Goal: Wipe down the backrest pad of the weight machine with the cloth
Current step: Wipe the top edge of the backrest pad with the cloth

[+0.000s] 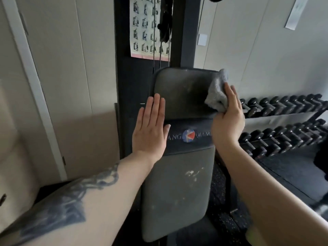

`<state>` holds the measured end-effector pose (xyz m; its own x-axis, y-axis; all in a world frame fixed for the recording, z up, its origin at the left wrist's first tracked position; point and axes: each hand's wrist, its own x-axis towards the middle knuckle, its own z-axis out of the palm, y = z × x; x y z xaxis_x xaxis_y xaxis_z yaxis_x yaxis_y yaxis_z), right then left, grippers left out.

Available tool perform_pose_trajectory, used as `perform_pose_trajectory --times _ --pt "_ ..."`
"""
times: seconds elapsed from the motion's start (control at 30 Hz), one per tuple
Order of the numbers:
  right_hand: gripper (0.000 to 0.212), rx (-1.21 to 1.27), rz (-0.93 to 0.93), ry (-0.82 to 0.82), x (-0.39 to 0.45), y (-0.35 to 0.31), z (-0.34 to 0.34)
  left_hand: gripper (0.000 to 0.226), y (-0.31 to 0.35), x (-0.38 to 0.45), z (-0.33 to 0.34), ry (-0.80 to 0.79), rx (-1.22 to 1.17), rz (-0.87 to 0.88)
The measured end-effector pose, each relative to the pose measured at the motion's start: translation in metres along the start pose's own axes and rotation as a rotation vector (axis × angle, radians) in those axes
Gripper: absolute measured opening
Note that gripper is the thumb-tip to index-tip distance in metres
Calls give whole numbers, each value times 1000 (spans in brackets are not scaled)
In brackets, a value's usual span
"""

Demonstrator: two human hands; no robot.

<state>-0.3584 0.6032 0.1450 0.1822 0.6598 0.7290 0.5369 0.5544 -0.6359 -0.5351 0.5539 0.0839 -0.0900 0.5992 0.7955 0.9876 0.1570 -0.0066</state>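
The dark backrest pad (182,93) of the weight machine stands upright in the middle of the view, dusty and with pale smudges on its lower part. A band with a logo crosses its middle. My right hand (229,119) holds a grey cloth (217,91) against the pad's upper right edge. My left hand (150,126) lies flat, fingers together and pointing up, on the pad's left edge beside the logo band.
Behind the pad rises the machine's black frame (124,68) with an exercise chart (149,27) and cables. A two-tier rack of dumbbells (284,121) runs along the right wall. Beige wall panels and a door stand on the left.
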Motion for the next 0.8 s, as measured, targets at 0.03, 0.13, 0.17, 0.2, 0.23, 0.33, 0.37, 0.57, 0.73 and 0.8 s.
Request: perform_pose_trajectory --times 0.03,0.13,0.17,0.2,0.23,0.33,0.37,0.57,0.73,0.8 --pt "81 32 -20 27 7 2 9 64 2 1 9 71 -15 -5" --pt "77 115 -139 73 31 14 30 58 4 5 32 267 -63 -26" --pt "75 124 -173 81 39 19 33 57 4 6 35 305 -61 -17" --pt "74 127 -211 92 46 25 36 57 5 6 37 331 -42 -14" --pt "73 124 -247 104 48 29 40 57 6 5 38 340 -11 -15" --pt "73 105 -305 123 35 26 59 57 3 1 35 333 18 -52" --pt "73 85 -315 133 28 24 65 57 4 1 35 325 22 -50" --pt "83 13 -502 111 34 62 51 57 3 2 34 323 64 -36" --pt "83 166 -261 70 44 85 40 57 7 1 32 303 94 -51" --pt "83 208 -241 80 38 75 45 57 8 0 30 287 130 -67"
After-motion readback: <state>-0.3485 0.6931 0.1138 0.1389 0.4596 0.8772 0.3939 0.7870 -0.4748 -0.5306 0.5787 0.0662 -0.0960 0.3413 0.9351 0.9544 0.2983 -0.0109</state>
